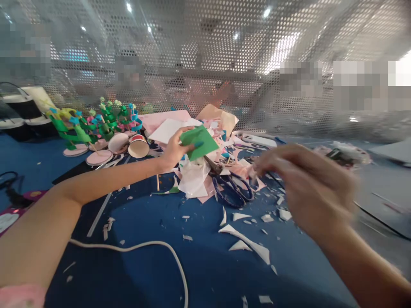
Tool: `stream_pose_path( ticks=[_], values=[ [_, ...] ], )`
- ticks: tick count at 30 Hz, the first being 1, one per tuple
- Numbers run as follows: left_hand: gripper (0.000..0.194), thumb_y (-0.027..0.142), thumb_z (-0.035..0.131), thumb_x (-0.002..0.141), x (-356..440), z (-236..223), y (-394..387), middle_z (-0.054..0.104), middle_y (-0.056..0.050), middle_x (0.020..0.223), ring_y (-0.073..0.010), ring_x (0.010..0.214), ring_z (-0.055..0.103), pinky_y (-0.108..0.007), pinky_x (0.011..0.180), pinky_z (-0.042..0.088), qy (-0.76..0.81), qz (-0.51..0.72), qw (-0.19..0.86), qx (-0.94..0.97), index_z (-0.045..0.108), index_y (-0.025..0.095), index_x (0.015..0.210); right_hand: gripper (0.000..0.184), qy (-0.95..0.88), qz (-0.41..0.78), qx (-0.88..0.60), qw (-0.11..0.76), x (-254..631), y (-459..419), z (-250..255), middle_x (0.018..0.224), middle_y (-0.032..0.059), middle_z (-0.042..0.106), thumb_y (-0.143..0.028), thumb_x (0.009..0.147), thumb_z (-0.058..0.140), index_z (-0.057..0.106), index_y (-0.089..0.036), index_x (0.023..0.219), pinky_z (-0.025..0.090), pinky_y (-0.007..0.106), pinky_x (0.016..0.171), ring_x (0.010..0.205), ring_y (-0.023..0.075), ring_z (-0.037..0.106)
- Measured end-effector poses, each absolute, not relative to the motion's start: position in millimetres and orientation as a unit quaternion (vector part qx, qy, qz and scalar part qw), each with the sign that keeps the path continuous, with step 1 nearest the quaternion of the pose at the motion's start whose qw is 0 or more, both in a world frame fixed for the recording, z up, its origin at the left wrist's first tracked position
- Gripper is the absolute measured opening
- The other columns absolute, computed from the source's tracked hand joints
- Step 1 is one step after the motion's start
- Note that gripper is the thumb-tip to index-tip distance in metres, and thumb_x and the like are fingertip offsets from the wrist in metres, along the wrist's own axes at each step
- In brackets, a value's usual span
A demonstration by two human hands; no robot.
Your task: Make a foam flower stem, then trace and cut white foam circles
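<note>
My left hand (178,147) reaches over the pile of scraps, its fingers closed on a green square of paper (201,143), thumb on top. To the right, my right hand (308,184) is raised above the table and blurred by motion. Its thumb and fingers come together in a pinch; whatever is between them is too blurred to name. Scissors (231,194) with dark blue handles lie between the two hands, blades pointing into the pile. Under the green paper is a crumpled white sheet (194,177).
Paper flowers (107,117) on round bases and paper cups (138,146) stand at the left. White offcuts (248,241) litter the blue table (138,278). A white cable (144,244) crosses the front. A perforated metal screen (192,51) rises behind. At far left is a power strip (19,209).
</note>
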State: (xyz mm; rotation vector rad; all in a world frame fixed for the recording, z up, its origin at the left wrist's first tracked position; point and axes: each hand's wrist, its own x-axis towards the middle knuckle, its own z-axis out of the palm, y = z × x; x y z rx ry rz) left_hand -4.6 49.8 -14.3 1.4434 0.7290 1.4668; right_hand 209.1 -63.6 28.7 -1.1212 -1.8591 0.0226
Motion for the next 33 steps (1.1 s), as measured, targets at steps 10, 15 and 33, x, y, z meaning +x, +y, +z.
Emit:
stream_pose_path(
  ticks=[10, 15, 33],
  values=[
    [0.063, 0.028, 0.084, 0.046, -21.1, 31.2, 50.5, 0.056, -0.005, 0.103, -0.0159, 0.085, 0.059, -0.027, 0.066, 0.054, 0.3, 0.563, 0.295, 0.711, 0.049, 0.018, 0.098, 0.022, -0.751, 0.021, -0.648, 0.125, 203.5, -46.2, -11.0, 0.069, 0.0122, 0.059, -0.029, 0.062, 0.059, 0.051, -0.016, 0.077, 0.036, 0.029, 0.055, 0.066, 0.0248, 0.058],
    [0.061, 0.029, 0.08, 0.055, -22.1, 38.4, 40.5, 0.051, -0.007, 0.114, -0.0207, 0.098, 0.057, -0.024, 0.064, 0.055, 0.27, 0.545, 0.242, 0.755, 0.047, 0.022, 0.107, 0.009, -0.742, 0.046, -0.643, 0.183, 207.5, -38.8, -8.7, 0.07, 0.0079, 0.06, -0.025, 0.067, 0.052, 0.053, -0.018, 0.071, 0.034, 0.027, 0.054, 0.064, 0.02, 0.056],
    [0.072, 0.044, 0.082, 0.048, -27.5, 55.3, 45.6, 0.052, -0.006, 0.109, -0.0178, 0.086, 0.06, -0.029, 0.064, 0.057, 0.261, 0.618, 0.246, 0.699, 0.044, 0.023, 0.106, 0.04, -0.529, 0.658, -0.267, 0.465, 196.7, -38.8, -16.4, 0.05, -0.0086, 0.037, -0.053, 0.061, 0.071, 0.05, -0.02, 0.068, 0.026, 0.019, 0.034, 0.035, 0.0033, 0.028]
  ],
)
